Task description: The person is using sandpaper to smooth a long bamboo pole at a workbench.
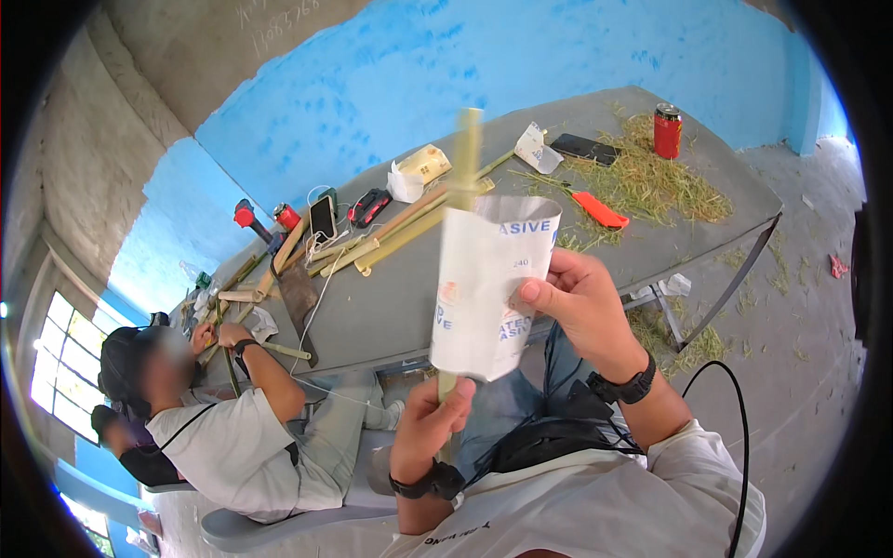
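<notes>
My left hand (433,418) is closed around the lower part of a pale green bamboo strip (466,153), held upright before me. A sheet of sandpaper (484,288), its white printed backing outward, is bent around the middle of the strip. Its right edge is pinched by my right hand (581,302), thumb in front and fingers behind. The sheet hides the middle of the strip, and its gritty face shows only at the top opening.
On the grey table (372,307) lie bamboo pieces (400,232), an orange-handled tool (600,210), a dark phone (584,149), a red can (667,130) and plant shavings (670,181). At left, a seated co-worker (233,446) handles bamboo strips. A black cable (739,418) hangs by my right arm.
</notes>
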The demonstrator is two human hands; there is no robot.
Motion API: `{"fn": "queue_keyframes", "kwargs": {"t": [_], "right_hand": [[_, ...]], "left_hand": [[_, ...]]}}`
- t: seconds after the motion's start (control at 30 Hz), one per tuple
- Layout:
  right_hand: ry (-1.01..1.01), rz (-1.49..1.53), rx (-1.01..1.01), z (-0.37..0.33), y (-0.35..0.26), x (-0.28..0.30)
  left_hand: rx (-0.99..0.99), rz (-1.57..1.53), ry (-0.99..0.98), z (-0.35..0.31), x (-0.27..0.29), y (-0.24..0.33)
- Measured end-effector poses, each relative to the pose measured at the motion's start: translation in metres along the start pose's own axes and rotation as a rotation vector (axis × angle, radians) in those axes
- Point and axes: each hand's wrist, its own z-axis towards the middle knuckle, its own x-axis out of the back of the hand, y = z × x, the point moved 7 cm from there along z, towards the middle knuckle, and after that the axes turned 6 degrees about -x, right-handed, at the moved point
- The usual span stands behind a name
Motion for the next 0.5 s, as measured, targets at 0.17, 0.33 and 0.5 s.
{"fn": "queue_keyframes", "kwargs": {"t": [0.17,0.33,0.5], "right_hand": [[0.011,-0.034,-0.1,-0.01,-0.001,0.007],[-0.056,0.068,-0.027,-0.013,0.006,0.016],[0.186,0.329,-0.029,-0.024,0.011,0.014]], "left_hand": [[-0.016,0.155,0.126,0.005,0.001,0.01],[-0.032,0.211,0.052,0.003,-0.01,0.005],[0.021,0.296,0.028,0.004,-0.02,0.004]]}}
